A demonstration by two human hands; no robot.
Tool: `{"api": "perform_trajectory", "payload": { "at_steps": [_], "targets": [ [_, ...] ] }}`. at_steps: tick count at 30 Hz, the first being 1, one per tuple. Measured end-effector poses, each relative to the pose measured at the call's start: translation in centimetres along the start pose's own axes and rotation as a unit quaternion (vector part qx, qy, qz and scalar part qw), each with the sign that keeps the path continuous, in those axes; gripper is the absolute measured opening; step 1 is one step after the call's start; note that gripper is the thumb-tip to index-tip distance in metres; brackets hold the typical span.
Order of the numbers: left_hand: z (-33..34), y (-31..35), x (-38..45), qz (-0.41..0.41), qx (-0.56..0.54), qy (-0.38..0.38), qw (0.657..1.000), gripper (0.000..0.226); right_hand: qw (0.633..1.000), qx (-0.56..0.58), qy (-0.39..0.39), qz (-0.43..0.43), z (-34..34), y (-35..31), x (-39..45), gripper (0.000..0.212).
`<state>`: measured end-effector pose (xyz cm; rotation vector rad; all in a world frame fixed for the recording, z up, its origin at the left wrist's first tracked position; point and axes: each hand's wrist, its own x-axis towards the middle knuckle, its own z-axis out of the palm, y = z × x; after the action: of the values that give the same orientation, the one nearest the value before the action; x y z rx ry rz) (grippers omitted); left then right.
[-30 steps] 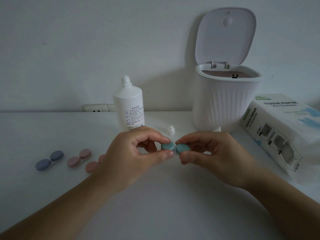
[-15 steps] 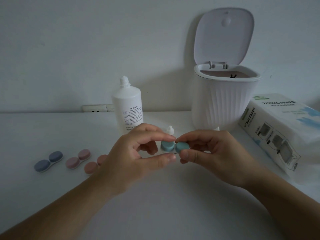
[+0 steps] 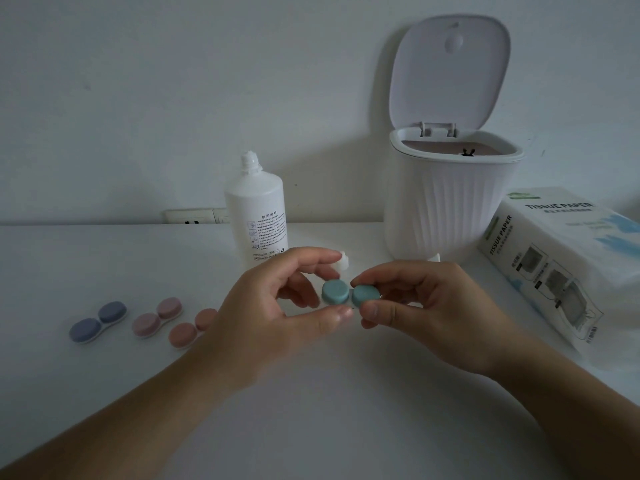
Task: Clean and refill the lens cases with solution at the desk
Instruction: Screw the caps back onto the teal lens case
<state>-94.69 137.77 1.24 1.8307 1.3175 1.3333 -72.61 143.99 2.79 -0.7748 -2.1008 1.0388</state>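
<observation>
A teal lens case (image 3: 335, 292) with both caps on is held above the desk in front of me. My right hand (image 3: 429, 306) pinches its right cap between thumb and forefinger. My left hand (image 3: 266, 306) is curved around the left cap: the forefinger is lifted clear above it and the thumb lies just beneath the case. The white solution bottle (image 3: 256, 220) stands uncapped behind my hands, and its small white cap (image 3: 343, 262) sits on the desk beside it.
Three closed lens cases lie at the left: a purple-blue case (image 3: 98, 322), a pink case (image 3: 157, 317) and a salmon case (image 3: 188, 329), partly behind my left wrist. A white bin (image 3: 450, 202) stands open at the back right, with a tissue paper pack (image 3: 554, 258) lying beside it.
My left forefinger and thumb have spread apart off the left teal cap, which they pinched a second ago. My right hand keeps its pinch on the right cap.
</observation>
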Motion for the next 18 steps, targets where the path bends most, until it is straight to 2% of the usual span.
{"api": "perform_trajectory", "payload": {
  "at_steps": [4, 7, 10, 14, 16, 18],
  "targets": [
    [-0.07, -0.09, 0.03, 0.005, 0.003, 0.024, 1.000, 0.042, 1.000, 0.002, -0.006, -0.001, 0.04, -0.06, 0.03, 0.040],
    [-0.28, 0.04, -0.01, 0.011, -0.018, -0.010, 1.000, 0.042, 1.000, 0.006, -0.002, -0.005, 0.00, -0.08, 0.06, 0.049],
    [-0.31, -0.01, -0.09, 0.004, 0.014, -0.063, 0.998, 0.052, 1.000, 0.007, -0.002, -0.007, 0.03, -0.12, 0.01, 0.047],
    [-0.06, -0.26, -0.04, 0.004, 0.038, -0.013, 0.999, 0.054, 1.000, 0.002, 0.000, -0.006, 0.08, 0.00, -0.02, 0.035],
    [-0.02, -0.30, 0.01, 0.008, 0.026, 0.010, 1.000, 0.048, 1.000, 0.004, -0.005, -0.005, 0.09, -0.06, -0.04, 0.037],
    [-0.15, -0.23, 0.04, 0.013, 0.013, 0.003, 1.000, 0.046, 1.000, 0.002, -0.008, -0.008, 0.04, -0.06, -0.04, 0.043]
  ]
}}
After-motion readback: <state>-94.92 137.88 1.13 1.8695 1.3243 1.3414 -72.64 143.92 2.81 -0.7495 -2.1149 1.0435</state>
